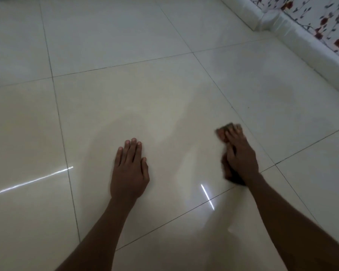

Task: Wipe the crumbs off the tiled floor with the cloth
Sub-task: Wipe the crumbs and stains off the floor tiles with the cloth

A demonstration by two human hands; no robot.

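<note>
Both hands point(128, 169) point(240, 155) on floor point(164, 85) near skirting point(305, 42).

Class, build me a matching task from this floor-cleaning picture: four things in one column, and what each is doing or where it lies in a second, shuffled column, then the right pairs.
Things:
1. left hand
2. right hand
3. cloth
4. skirting board

States:
A. runs along the flowered wall, top right
B. flat on the tile, fingers straight
C. pressed to the floor under fingers
D. blurred, holding something down

Pairs: 1-B, 2-D, 3-C, 4-A
</note>
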